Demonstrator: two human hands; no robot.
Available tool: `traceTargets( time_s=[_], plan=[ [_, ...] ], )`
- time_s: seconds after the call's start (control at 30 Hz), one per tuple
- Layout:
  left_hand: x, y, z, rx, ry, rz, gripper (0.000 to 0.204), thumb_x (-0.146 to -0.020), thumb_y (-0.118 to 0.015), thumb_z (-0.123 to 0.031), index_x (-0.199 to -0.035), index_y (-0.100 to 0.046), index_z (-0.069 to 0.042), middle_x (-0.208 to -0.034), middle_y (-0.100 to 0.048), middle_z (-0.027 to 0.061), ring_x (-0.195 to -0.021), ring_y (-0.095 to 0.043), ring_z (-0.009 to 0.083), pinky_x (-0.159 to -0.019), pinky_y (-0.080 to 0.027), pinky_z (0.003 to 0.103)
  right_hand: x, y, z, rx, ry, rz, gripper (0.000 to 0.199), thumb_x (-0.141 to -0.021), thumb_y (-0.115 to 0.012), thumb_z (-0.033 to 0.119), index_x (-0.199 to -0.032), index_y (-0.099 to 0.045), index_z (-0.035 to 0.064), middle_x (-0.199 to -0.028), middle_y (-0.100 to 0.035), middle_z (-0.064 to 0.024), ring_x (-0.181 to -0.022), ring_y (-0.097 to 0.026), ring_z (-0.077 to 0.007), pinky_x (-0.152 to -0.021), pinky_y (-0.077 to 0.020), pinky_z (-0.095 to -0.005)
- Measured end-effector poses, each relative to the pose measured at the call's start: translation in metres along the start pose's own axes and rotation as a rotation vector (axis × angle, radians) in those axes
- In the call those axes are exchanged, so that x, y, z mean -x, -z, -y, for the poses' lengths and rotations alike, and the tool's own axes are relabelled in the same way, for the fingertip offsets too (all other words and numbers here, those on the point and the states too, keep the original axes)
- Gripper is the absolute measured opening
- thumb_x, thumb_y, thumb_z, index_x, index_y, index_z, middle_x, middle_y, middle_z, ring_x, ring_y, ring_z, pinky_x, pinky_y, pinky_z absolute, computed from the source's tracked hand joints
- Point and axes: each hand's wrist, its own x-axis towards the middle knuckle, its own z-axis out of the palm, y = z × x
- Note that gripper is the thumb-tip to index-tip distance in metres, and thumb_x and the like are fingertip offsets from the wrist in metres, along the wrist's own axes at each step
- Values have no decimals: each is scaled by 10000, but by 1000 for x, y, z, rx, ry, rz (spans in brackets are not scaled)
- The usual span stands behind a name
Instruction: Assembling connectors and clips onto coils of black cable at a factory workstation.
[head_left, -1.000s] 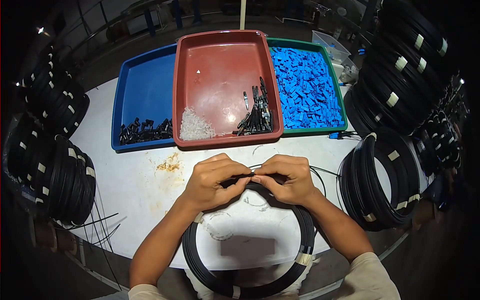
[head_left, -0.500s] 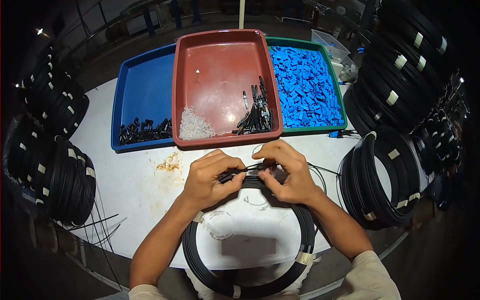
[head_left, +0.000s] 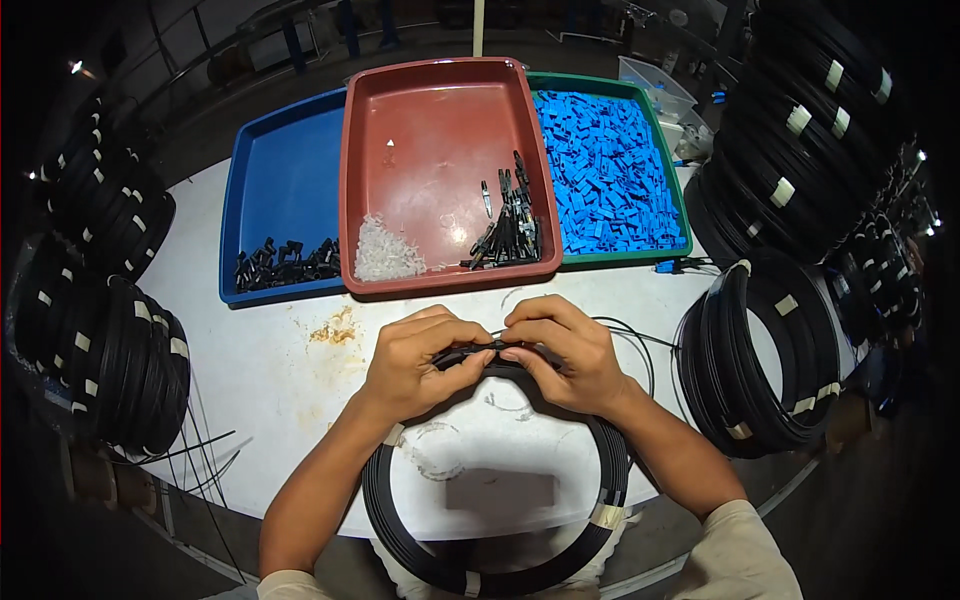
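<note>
My left hand (head_left: pixel 420 360) and my right hand (head_left: pixel 560 350) meet over the white table (head_left: pixel 270 380), both pinching the top of a black cable coil (head_left: pixel 500 560) that lies flat in front of me. The fingertips of both hands close on a small black piece on the cable end (head_left: pixel 487 350). A thin loose cable strand (head_left: pixel 640 345) curves out to the right of my right hand. The coil is bound with pale tape at a few spots.
Three trays stand at the back: a blue tray (head_left: pixel 285 190) with black parts, a red tray (head_left: pixel 440 130) with clear and black parts, a green tray (head_left: pixel 650 255) full of blue pieces. Stacks of black cable coils stand at the left (head_left: pixel 110 360) and at the right (head_left: pixel 770 350).
My right hand lifted over the cable end and came back down; both hands now pinch it closer together. The coil has stayed in place.
</note>
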Motion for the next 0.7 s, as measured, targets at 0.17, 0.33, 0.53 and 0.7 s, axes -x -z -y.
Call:
traceTargets(
  time_s=[0.17, 0.33, 0.53, 0.7],
  plan=[
    [0, 0, -1, 10, -16, 29, 163, -771, -821, -36, -917, -754, -6, -781, -721, 101, -668, -649, 218, -600, -506, 319, 1, -2, -5, 54, 23, 13, 197, -813, -779, 49, -973, -670, 15, -1007, -646, -115, -784, -663, -264, -665, -541, -342],
    [2, -2, 4, -6, -89, 27, 185, -758, -836, -19, -924, -764, 16, -813, -747, 125, -677, -677, 201, -593, -516, 299, 3, -3, -5, 165, 86, 16, 191, -803, -781, 90, -949, -673, 34, -989, -652, -84, -702, -660, -257, -622, -532, -345],
    [0, -2, 1, -36, -36, -5, 237, -746, -865, -69, -951, -774, 5, -835, -762, 127, -684, -707, 208, -627, -542, 286, 3, -3, -6, 187, 30, 39, 171, -809, -777, 105, -934, -677, 46, -981, -657, -71, -661, -661, -251, -591, -527, -355],
    [4, 1, 2, 70, 97, -86, 136, -804, -811, -52, -933, -792, -12, -816, -773, 108, -639, -704, 138, -627, -558, 247, 3, -1, -5, 193, -18, 43, 166, -831, -772, 119, -942, -672, 46, -994, -653, -73, -672, -663, -253, -591, -528, -360]
  ],
)
